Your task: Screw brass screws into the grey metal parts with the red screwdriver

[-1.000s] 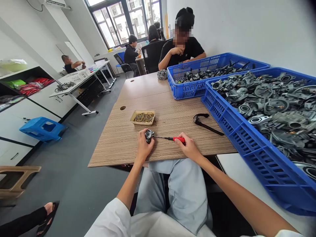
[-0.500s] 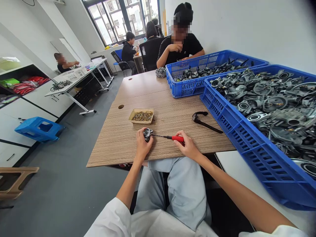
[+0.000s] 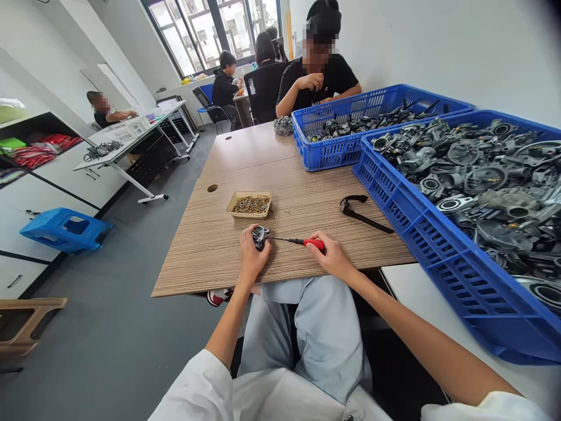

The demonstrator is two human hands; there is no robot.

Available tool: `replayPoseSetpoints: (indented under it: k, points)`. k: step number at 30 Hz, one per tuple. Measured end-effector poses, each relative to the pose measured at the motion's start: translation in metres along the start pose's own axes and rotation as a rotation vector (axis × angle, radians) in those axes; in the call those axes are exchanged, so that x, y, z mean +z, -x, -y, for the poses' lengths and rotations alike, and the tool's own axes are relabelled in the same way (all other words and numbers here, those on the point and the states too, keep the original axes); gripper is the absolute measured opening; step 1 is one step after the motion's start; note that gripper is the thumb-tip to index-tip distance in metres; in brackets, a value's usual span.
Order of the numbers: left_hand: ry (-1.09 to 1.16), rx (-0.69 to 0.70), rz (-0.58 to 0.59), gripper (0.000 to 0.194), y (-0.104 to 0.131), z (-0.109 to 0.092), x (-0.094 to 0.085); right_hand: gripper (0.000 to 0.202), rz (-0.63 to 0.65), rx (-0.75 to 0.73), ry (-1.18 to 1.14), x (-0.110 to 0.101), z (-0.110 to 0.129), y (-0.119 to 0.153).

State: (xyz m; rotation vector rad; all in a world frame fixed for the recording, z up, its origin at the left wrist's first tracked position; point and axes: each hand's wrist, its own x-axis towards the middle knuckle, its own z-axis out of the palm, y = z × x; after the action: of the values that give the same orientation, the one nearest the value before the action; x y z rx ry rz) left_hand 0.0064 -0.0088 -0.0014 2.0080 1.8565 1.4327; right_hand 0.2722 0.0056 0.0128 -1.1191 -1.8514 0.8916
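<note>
Near the table's front edge, my left hand (image 3: 253, 257) is closed around a small grey metal part (image 3: 260, 236) with a round opening, perhaps a carburetor body. My right hand (image 3: 331, 255) grips the red handle of a screwdriver (image 3: 302, 241). Its thin dark shaft points left, and the tip meets or nearly meets the right side of the metal part; exact contact is too small to tell. Just beyond my left hand sits a beige tray (image 3: 232, 211) holding many small brass-coloured screws. A black wristwatch (image 3: 363, 217) lies on the table to the right of the screwdriver.
Two blue crates, a nearer one (image 3: 421, 251) and a farther one (image 3: 313, 156), hold many metal parts at the right. A person in black (image 3: 346, 73) sits across the wood-grain table (image 3: 188, 251). A blue stool (image 3: 65, 228) is on the floor at left.
The whole view has shifted slightly. Both hands keep their holds on the metal part and the screwdriver, with little visible movement between them.
</note>
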Motion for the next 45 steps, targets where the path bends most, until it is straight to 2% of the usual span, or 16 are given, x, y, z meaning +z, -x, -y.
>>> replayPoseSetpoints:
  k: [4, 10, 15, 19, 22, 30, 41, 45]
  points:
    - [0.001, 0.002, 0.004, 0.051, -0.0001, -0.0013, -0.0007, 0.024, 0.041, 0.018, -0.04, -0.0006, 0.0001, 0.0024]
    - [0.004, -0.005, -0.001, 0.051, -0.0002, -0.0003, -0.0001, 0.021, -0.007, 0.022, -0.008, 0.0, -0.0019, 0.0003]
    - [0.0, -0.003, 0.001, 0.052, -0.0002, 0.0, -0.0002, 0.026, -0.016, 0.015, 0.026, -0.0003, 0.0002, -0.0016]
    - [-0.001, -0.007, 0.012, 0.049, -0.0006, -0.0024, -0.002, 0.022, 0.023, 0.02, -0.011, -0.0012, 0.0023, 0.0008]
    - [0.002, -0.009, 0.015, 0.048, -0.0009, -0.0034, -0.0025, 0.026, 0.048, 0.017, -0.047, -0.0013, 0.0021, 0.0025]
    - [0.005, -0.015, -0.007, 0.048, -0.0013, -0.0011, -0.0006, 0.023, -0.008, 0.013, 0.013, 0.0004, -0.0001, 0.0]
    - [0.001, -0.012, 0.001, 0.048, -0.0005, -0.0021, -0.0012, 0.022, 0.045, 0.026, -0.016, -0.0003, 0.0019, 0.0022]
    - [0.008, -0.02, -0.004, 0.047, -0.0008, -0.0023, -0.0015, 0.021, 0.007, 0.015, 0.01, 0.0004, 0.0001, 0.001]
